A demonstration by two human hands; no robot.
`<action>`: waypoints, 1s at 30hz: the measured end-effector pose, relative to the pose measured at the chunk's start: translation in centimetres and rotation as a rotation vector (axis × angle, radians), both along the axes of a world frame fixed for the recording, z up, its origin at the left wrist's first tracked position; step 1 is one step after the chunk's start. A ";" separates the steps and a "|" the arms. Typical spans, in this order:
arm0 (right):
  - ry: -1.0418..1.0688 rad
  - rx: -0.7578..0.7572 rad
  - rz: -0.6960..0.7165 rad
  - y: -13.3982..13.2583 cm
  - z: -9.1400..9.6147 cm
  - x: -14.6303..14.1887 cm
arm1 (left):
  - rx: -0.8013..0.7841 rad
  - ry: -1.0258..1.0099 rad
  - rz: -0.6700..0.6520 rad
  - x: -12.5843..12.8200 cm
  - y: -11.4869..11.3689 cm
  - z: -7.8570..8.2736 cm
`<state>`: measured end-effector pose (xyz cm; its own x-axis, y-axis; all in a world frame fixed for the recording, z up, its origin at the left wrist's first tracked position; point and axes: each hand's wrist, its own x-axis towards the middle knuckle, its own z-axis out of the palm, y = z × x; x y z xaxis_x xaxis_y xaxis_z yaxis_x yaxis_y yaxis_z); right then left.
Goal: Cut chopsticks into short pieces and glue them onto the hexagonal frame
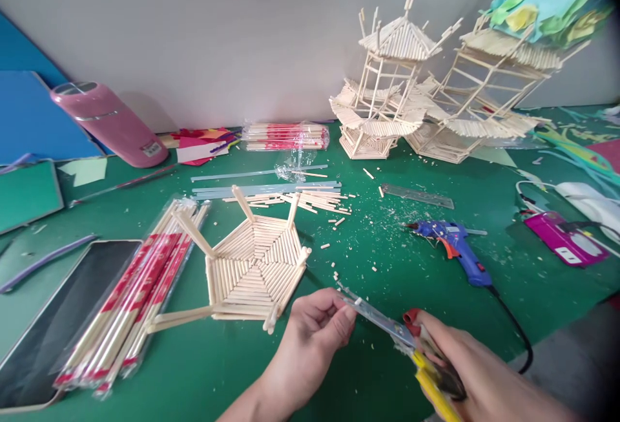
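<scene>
My right hand (465, 357) grips a pair of scissors (380, 322) with yellow and red handles; their blades point up and left toward my other hand. My left hand (317, 328) is closed in a pinch beside the blade tips, and whatever its fingers hold is mostly hidden. A small pale bit of wood shows at the blades. Just beyond my left hand lies a hexagonal stick base (256, 267), with short stick posts rising from its corners and a longer one sticking out to the left. Cut stick pieces (314, 200) lie behind it.
A blue glue gun (450, 241) lies at right, its cord running off the edge. Two stick pavilion models (392, 86) stand at the back. Packaged chopsticks (140, 286), a tablet (72, 318) and a pink bottle (113, 125) are at left. A clear ruler (419, 196) lies mid-table.
</scene>
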<state>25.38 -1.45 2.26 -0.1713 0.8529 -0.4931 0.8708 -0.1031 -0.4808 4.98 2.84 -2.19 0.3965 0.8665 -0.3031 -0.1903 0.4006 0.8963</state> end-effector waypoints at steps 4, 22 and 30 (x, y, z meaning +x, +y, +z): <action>-0.010 -0.022 -0.021 -0.3 -0.4 0.3 | -0.006 0.043 0.052 0.5 -0.4 -0.3; 0.055 -0.098 -0.098 0.5 0.4 -0.2 | -0.138 -0.099 0.115 0.7 -0.2 -0.4; 0.006 -0.095 -0.101 1.2 0.3 0.2 | -0.101 0.100 0.144 0.9 -0.6 -0.9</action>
<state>25.62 -0.30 2.59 -0.0904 0.8154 -0.5718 0.8507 -0.2353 -0.4700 5.85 2.25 -3.05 0.2343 0.8752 -0.4233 -0.1639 0.4647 0.8702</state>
